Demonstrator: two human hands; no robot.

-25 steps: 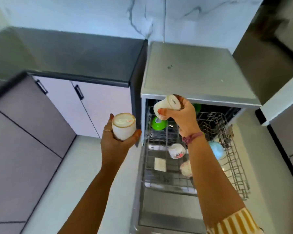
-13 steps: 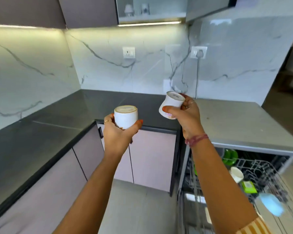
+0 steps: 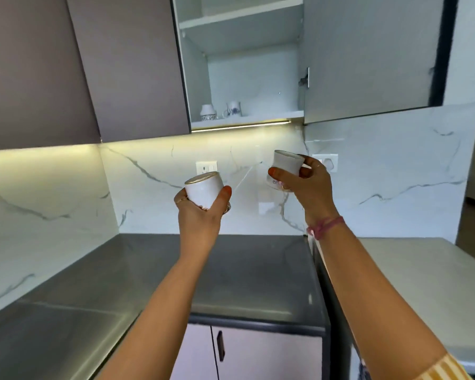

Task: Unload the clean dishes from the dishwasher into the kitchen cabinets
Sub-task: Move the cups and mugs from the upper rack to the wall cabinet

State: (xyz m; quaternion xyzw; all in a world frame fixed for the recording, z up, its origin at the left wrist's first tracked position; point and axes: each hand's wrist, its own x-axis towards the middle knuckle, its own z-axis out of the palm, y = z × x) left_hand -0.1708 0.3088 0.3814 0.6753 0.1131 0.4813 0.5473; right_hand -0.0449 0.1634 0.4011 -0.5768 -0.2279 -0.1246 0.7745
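Two cups in hand, both lifted over the dark countertop (image 3: 247, 272) toward the open wall cabinet (image 3: 242, 58). Left hand (image 3: 200, 212) has its fingers and thumb wrapped round a plain white cup (image 3: 203, 192) w/ a gold-ish rim, held upside down, base up. Right hand (image 3: 305, 185) grips a second white cup (image 3: 287, 167), tilted, w/ some small print low on its side; whether it has a handle I can't tell, fingers cover that part.

Cabinet door (image 3: 368, 53) stands swung out to the right. On the bottom shelf (image 3: 247, 119), near the left wall, sit two pieces already: a small patterned cup (image 3: 208, 112) and a little mug (image 3: 233, 108) w/ a blue motif, just beside each other, probably not touching. Rest of that shelf looks free; the upper shelf shows nothing from this low angle.

Progress, as a guess: early to mid. Two cups put away, two more on their way up, neither yet inside the cabinet. The dishwasher isn't in view here, so how much is left in it can't be read. Next step likely: raise both cups to shelf level and set them down right of the two already there, one hand at a time, since the opening is narrow-ish for both arms.
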